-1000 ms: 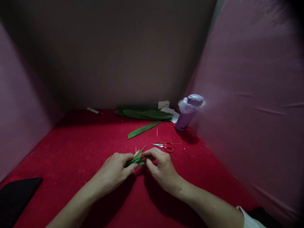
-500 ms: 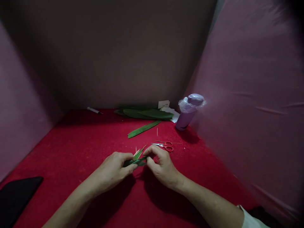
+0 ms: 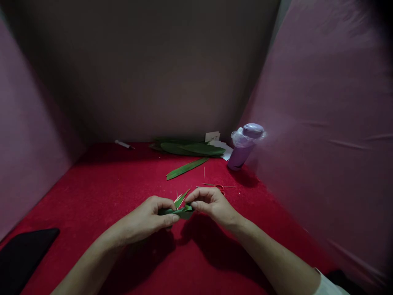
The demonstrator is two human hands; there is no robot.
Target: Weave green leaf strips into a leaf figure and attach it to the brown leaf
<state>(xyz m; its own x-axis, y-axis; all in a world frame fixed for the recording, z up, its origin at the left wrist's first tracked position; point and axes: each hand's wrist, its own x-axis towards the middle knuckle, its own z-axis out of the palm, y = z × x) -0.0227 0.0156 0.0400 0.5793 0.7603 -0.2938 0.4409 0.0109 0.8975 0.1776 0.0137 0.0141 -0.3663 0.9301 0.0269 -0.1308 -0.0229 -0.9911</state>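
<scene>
A folded strip of green leaf (image 3: 183,213) is held between both hands, low over the red cloth. My left hand (image 3: 154,216) pinches its left part between thumb and fingers. With thumb and fingertips, my right hand (image 3: 211,206) grips the leaf's right end, where an edge is turned up. Just behind the leaf lie several toothpicks (image 3: 177,198) and a pointed leaf piece (image 3: 183,198). Red-handled scissors (image 3: 220,188) sit beyond my right hand, which partly hides them.
On the red cloth (image 3: 101,192), a long leaf strip (image 3: 187,168) and a lone toothpick (image 3: 204,172) lie farther back. A pile of leaves (image 3: 193,148), white cards (image 3: 225,150), a purple cup (image 3: 239,157) and a marker-like object (image 3: 123,144) are near the back wall. A black item (image 3: 27,254) lies front left.
My right hand has shifted slightly, its thumb rising onto the leaf's end, and the leaf edge there is now folded up. The scissors are more covered by my right hand.
</scene>
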